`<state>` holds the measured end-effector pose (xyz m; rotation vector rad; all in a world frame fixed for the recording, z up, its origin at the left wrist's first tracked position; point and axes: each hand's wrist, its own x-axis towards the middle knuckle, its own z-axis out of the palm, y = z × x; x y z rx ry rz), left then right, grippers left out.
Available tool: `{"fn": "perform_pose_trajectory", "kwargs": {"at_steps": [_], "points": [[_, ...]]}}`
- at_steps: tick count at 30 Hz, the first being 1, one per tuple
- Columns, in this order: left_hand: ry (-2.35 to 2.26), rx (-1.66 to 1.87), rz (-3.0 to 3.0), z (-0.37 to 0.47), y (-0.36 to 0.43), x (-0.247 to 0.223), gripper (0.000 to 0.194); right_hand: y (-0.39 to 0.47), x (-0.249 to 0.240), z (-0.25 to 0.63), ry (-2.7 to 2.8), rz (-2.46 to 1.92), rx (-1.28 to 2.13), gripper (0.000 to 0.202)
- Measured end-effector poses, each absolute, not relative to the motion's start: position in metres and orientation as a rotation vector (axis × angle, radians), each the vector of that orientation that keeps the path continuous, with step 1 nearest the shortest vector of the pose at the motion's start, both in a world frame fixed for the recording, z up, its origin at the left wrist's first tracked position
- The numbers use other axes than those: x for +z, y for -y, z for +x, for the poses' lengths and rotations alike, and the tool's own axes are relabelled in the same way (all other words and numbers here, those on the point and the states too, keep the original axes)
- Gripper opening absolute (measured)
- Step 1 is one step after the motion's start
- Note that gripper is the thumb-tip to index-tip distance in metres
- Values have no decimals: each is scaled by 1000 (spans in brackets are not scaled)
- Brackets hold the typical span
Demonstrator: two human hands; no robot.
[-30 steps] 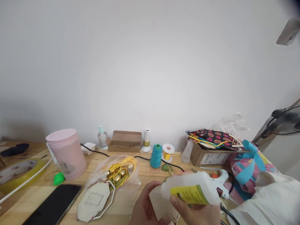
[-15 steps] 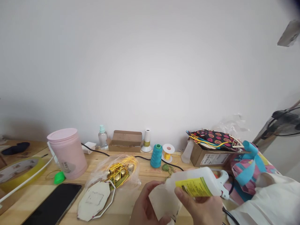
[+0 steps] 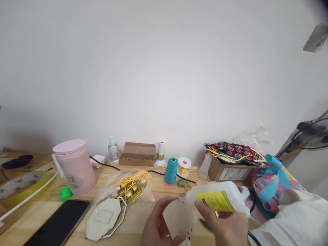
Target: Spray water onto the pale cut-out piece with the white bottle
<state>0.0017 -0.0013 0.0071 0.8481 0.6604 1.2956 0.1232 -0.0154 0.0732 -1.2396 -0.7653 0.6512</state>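
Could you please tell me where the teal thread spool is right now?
In the head view, the teal thread spool stands upright just right of centre, immediately left of the white spool of yellow thread.

The white bottle (image 3: 217,197) has shifted to the right and the right hand (image 3: 222,222) has gone with it. One second ago the bottle's narrow end overlapped the upper part of the pale flat piece (image 3: 179,218) in the left hand (image 3: 156,223); now most of that piece's face shows, with dark marks along its edge. The bottle now covers more of the white glue gun (image 3: 245,193), whose body was largely visible at first, and hides the orange bit beside it. A dark pointed tip (image 3: 205,224) has come into sight below the bottle, next to the right hand.
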Motion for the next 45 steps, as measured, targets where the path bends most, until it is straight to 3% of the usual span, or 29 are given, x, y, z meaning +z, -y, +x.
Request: {"fn": "perform_pose_trajectory", "kwargs": {"at_steps": [5,13,19,27,45], "points": [[-608,1242,729,-7,-2,8,54,12,72,141,753,-1224,630,50],[-247,949,424,-24,-1,2,23,18,76,128,802,-1081,761,58],[-298,824,404,-28,-1,-1,29,19,74,130,959,-1084,849,45],[-307,769,398,-29,-4,0,46,22,76,134,986,-1040,938,49],[-511,724,335,-29,-4,-1,44,25,77,137,1013,-913,1128,48]]}}
